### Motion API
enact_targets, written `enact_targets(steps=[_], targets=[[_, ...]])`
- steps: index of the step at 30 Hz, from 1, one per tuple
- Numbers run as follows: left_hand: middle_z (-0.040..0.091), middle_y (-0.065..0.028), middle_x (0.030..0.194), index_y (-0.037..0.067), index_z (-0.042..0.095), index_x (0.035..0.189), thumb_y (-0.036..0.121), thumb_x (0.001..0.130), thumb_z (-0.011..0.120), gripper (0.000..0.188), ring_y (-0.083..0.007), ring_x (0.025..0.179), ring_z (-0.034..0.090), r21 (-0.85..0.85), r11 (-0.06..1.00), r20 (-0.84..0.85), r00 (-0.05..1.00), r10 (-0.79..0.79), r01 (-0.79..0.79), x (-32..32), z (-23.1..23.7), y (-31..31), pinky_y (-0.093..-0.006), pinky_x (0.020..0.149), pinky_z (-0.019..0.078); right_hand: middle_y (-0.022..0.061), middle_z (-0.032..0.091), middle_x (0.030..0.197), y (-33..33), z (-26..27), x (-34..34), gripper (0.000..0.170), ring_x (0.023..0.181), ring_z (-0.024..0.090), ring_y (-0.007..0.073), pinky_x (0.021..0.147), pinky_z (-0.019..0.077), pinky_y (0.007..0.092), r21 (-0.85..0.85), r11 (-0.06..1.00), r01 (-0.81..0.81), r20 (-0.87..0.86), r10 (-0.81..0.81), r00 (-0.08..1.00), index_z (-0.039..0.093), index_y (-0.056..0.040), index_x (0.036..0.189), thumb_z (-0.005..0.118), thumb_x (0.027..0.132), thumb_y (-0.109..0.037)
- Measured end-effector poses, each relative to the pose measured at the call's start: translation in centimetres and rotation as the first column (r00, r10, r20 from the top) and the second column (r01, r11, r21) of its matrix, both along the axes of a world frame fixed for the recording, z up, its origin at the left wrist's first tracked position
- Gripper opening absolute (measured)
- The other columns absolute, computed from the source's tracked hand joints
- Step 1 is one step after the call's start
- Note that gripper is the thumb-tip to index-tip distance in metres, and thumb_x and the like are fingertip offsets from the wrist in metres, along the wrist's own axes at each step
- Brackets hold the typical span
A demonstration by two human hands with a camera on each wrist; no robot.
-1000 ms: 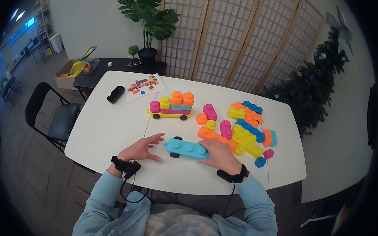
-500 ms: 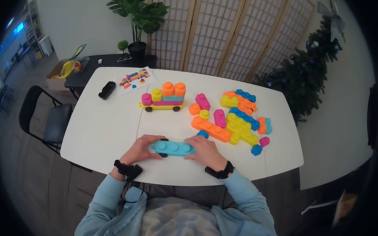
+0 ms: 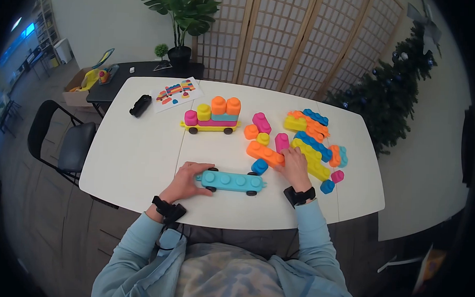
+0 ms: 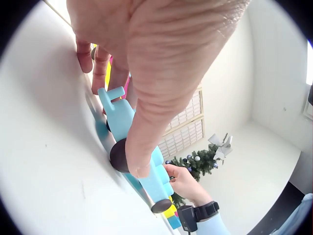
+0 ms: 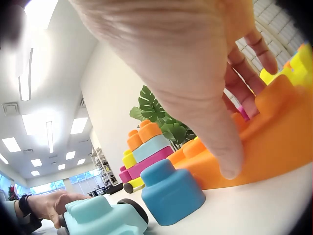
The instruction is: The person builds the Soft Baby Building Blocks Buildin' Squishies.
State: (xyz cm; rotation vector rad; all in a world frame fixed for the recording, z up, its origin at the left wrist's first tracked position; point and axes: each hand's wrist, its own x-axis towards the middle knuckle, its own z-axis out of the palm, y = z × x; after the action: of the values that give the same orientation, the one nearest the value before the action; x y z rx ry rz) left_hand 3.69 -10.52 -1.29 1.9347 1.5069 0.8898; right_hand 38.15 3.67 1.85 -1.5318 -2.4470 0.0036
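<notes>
A teal wheeled base with studs on top and black wheels stands near the table's front edge. My left hand holds its left end, the thumb against the near side by a wheel and the fingers at the far side. To the right, my right hand grips the right end of a long orange brick. In the right wrist view its thumb lies along the orange brick's near face, with the fingers over the far side. A small blue brick sits between the teal base and the orange brick.
Farther back stands a yellow wheeled base stacked with pink, yellow, teal and orange bricks. Loose yellow bricks and other colours lie at the right. A printed picture sheet and a black object lie at the back left.
My right hand has left the teal base's right end and moved right onto the orange brick. The teal base came left and nearer, and my left hand closed around its left end.
</notes>
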Motion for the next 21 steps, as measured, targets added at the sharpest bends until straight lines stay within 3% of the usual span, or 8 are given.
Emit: enact_targets(steps=[5,11,13,14,16,17,19,21], targets=[[0.072,-0.0018,0.126,0.02,0.065,0.139,0.026,0.063,0.097,0.083,-0.0296,0.12,0.059,-0.055,0.998,-0.058,0.998,0.03,-0.033,0.2,0.2,-0.1,-0.0419,0.109,0.0454,0.0109,0.065,0.115,0.5,-0.4,0.6,0.045,0.112,0.061,0.0294,0.09,0.0504,0.0435,-0.007,0.999,-0.048,-0.025,0.048,0.999,0.07,-0.0065,0.111,0.087,0.072,-0.021],[0.072,-0.0029,0.121,0.02,0.066,0.137,0.026,0.063,0.097,0.081,-0.0302,0.118,0.059,-0.016,1.0,-0.02,1.0,0.015,-0.016,0.1,-0.3,0.1,-0.0421,0.108,0.0461,0.012,0.06,0.11,-1.6,4.0,0.8,0.048,0.106,0.062,0.0318,0.092,0.0524,0.0431,0.043,0.998,-0.049,-0.29,0.059,0.955,0.068,-0.0034,0.118,0.086,0.074,-0.012],[0.072,-0.0031,0.121,0.02,0.066,0.137,0.027,0.062,0.097,0.081,-0.0303,0.118,0.059,-0.036,0.999,-0.032,0.999,0.023,-0.024,0.1,-0.1,0.2,-0.0422,0.108,0.0462,0.0122,0.06,0.114,-3.3,6.9,-0.2,0.047,0.106,0.063,0.0317,0.092,0.0537,0.0388,-0.071,0.995,-0.077,-0.448,0.037,0.893,0.068,-0.0017,0.119,0.085,0.076,-0.008],[0.072,-0.0034,0.12,0.019,0.067,0.137,0.027,0.062,0.097,0.081,-0.0303,0.119,0.059,-0.054,0.998,-0.045,0.999,0.03,-0.032,0.2,0.0,0.2,-0.0422,0.108,0.0463,0.0122,0.06,0.114,-3.7,6.9,-0.5,0.047,0.106,0.063,0.0317,0.092,0.0537,0.0388,-0.072,0.994,-0.076,-0.447,0.036,0.894,0.068,-0.0017,0.119,0.085,0.076,-0.008],[0.072,-0.004,0.121,0.019,0.067,0.137,0.028,0.062,0.097,0.081,-0.0305,0.119,0.059,-0.049,0.998,-0.038,0.999,0.025,-0.027,0.2,0.3,0.2,-0.0423,0.108,0.0462,0.0132,0.063,0.118,-4.9,6.6,-1.3,0.046,0.107,0.065,0.0314,0.093,0.0537,0.0357,0.038,0.957,-0.287,-0.552,0.26,0.793,0.068,-0.0019,0.119,0.086,0.077,-0.01],[0.072,-0.0045,0.122,0.018,0.067,0.137,0.03,0.063,0.097,0.081,-0.0307,0.12,0.059,-0.044,0.999,-0.033,0.999,0.02,-0.022,0.2,0.3,0.1,-0.0424,0.109,0.0462,0.0132,0.063,0.118,-5.5,6.3,-1.9,0.046,0.107,0.065,0.0314,0.093,0.0537,0.0357,0.037,0.957,-0.288,-0.551,0.26,0.793,0.068,-0.0019,0.119,0.086,0.077,-0.01],[0.071,-0.0048,0.123,0.019,0.067,0.137,0.031,0.063,0.097,0.081,-0.031,0.121,0.059,-0.028,0.999,-0.048,0.998,0.039,-0.041,0.0,-0.5,0.1,-0.0426,0.109,0.0461,0.0146,0.067,0.119,-6.5,5.3,-3.0,0.049,0.108,0.066,0.0325,0.094,0.0536,0.0365,-0.169,0.877,-0.449,-0.652,0.242,0.718,0.068,-0.0023,0.121,0.087,0.077,-0.01],[0.071,-0.0052,0.124,0.019,0.067,0.137,0.032,0.064,0.097,0.08,-0.0314,0.122,0.058,-0.013,0.998,-0.063,0.996,0.057,-0.058,-0.3,-1.3,0.0,-0.0429,0.109,0.046,0.0155,0.069,0.117,-7.1,3.8,-3.9,0.052,0.108,0.066,0.034,0.096,0.0532,0.0385,-0.195,0.858,-0.475,-0.663,0.241,0.709,0.068,-0.0029,0.124,0.087,0.077,-0.011]])
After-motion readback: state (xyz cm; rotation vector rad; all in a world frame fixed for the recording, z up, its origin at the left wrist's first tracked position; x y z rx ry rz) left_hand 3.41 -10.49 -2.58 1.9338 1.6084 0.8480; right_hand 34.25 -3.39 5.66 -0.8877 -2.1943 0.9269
